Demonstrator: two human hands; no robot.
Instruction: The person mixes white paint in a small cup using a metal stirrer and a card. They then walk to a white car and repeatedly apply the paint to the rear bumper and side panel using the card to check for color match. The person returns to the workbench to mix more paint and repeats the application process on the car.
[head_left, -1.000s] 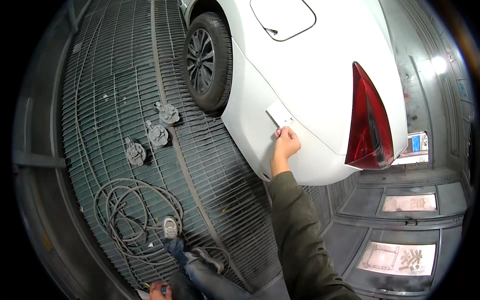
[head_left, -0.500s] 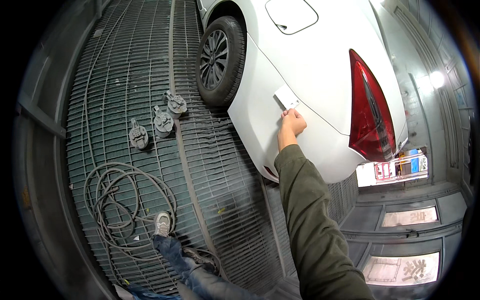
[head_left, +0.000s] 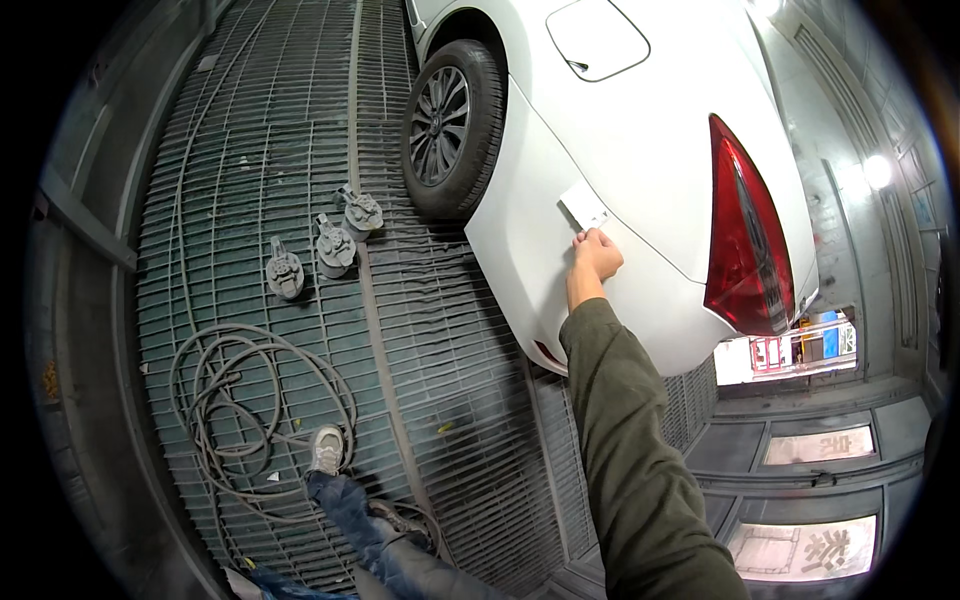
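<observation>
A small white card (head_left: 581,206), with a little dark marking near its lower edge, is pinched in the fingers of my right hand (head_left: 598,256). It lies against or just in front of the white car's rear side panel (head_left: 525,210); I cannot tell whether it touches. A body seam runs close by on its right. The card is between the rear wheel (head_left: 440,125) and the red tail light (head_left: 738,235). My right arm, in a dark green sleeve, reaches up from the lower edge. My left hand is out of sight.
Three grey, dusty spray-gun-like tools with cups (head_left: 335,246) stand on the metal floor grating (head_left: 300,130). A coiled hose (head_left: 275,375) lies near my shoe (head_left: 327,450). Panelled doors with windows (head_left: 805,545) are at the lower right.
The view has shifted slightly, so the car and floor appear a little lower and farther right. My right hand still holds the card at about the same spot by the panel.
</observation>
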